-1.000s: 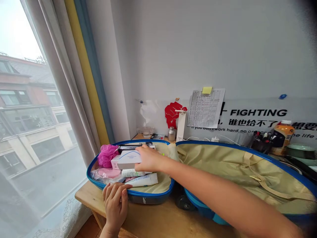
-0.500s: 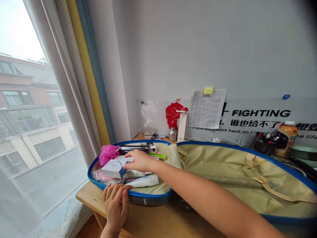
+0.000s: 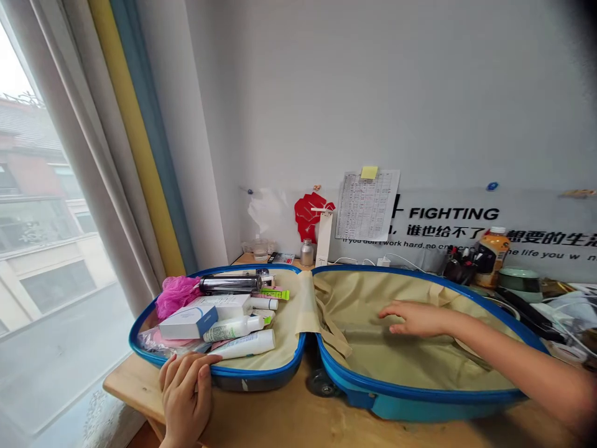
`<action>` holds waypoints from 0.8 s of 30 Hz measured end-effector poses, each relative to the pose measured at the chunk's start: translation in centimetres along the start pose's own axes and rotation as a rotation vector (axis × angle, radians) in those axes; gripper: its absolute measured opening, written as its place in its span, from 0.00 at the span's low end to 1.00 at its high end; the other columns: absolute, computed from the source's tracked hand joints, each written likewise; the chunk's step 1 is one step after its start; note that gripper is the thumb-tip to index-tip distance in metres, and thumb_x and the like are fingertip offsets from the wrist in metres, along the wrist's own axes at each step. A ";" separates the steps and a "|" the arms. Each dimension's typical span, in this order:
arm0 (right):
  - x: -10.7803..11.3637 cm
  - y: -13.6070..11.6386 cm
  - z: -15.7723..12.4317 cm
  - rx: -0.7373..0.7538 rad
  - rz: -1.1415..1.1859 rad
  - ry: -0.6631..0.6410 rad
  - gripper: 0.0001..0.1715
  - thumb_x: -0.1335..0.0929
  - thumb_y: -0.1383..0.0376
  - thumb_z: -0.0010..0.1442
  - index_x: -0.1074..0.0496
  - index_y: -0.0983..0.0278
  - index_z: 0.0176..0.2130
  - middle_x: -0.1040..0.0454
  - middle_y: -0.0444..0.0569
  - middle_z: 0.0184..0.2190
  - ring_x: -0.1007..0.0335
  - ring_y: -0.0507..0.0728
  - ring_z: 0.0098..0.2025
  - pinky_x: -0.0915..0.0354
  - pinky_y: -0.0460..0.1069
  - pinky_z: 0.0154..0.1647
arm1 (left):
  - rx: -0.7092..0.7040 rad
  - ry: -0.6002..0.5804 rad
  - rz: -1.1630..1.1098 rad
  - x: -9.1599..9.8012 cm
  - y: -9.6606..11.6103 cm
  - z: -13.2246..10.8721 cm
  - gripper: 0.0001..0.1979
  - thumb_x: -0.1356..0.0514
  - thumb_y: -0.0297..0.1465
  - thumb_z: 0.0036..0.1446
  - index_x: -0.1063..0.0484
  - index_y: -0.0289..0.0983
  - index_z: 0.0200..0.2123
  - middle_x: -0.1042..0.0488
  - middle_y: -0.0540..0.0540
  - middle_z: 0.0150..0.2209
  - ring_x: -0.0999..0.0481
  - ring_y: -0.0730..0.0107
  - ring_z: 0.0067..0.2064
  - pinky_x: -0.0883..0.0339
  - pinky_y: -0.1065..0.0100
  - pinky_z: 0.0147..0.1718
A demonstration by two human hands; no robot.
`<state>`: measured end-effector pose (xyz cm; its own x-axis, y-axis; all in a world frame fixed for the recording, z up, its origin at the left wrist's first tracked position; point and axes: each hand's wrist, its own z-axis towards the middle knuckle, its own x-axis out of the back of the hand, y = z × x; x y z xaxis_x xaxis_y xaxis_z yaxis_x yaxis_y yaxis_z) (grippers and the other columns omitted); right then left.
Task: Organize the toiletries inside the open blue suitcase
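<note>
A blue suitcase (image 3: 261, 372) lies spread wide on a wooden desk (image 3: 280, 417). Its left half holds a white and blue box (image 3: 189, 322), a pink bath puff (image 3: 175, 294), a dark cylinder (image 3: 231, 284) and several white tubes (image 3: 247, 344). My left hand (image 3: 185, 392) rests on the front rim of that half, fingers curled over the edge. My right hand (image 3: 413, 318) hovers over the beige lining (image 3: 373, 348) of the right half, fingers extended and loose, holding nothing.
Curtains (image 3: 121, 143) and a window stand at the left. Along the wall behind the case are a small metal bottle (image 3: 306, 252), a printed sheet (image 3: 367, 205), an orange drink bottle (image 3: 490, 254), cables and a green bowl (image 3: 520, 280).
My right hand let go of the white and blue box in the left half and swung right over the other half. The view turned right. My left hand stayed on the rim.
</note>
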<state>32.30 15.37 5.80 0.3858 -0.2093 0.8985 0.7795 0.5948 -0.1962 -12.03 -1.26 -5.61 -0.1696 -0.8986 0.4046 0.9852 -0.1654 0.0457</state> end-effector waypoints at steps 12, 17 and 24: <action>2.0 0.2 -0.7 -0.057 -0.006 -0.252 0.09 0.33 0.67 0.53 0.22 0.59 0.32 0.22 0.50 0.34 0.24 0.57 0.35 0.33 0.48 0.35 | -0.137 0.017 0.044 0.8 2.3 2.2 0.12 0.47 0.38 0.62 0.29 0.41 0.43 0.23 0.45 0.36 0.28 0.61 0.40 0.47 0.56 0.52; 4.3 -3.9 -4.8 0.006 0.119 -0.325 0.16 0.37 0.57 0.60 0.25 0.55 0.26 0.24 0.44 0.26 0.27 0.53 0.28 0.35 0.47 0.29 | -0.231 -0.127 -0.046 0.9 3.7 3.1 0.07 0.43 0.37 0.62 0.29 0.42 0.38 0.24 0.51 0.32 0.28 0.69 0.34 0.40 0.65 0.43; 2.4 -7.7 -9.0 0.116 0.100 -0.169 0.14 0.37 0.57 0.62 0.26 0.55 0.28 0.25 0.44 0.25 0.27 0.53 0.28 0.35 0.46 0.27 | -0.214 -0.169 -0.034 1.4 2.4 3.4 0.11 0.45 0.41 0.63 0.29 0.43 0.35 0.25 0.52 0.30 0.28 0.70 0.32 0.39 0.68 0.36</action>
<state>31.70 3.32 5.90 0.3625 -0.0172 0.9318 0.6757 0.6935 -0.2501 -9.81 -1.58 -1.84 -0.1780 -0.8136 0.5535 0.9481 -0.2924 -0.1249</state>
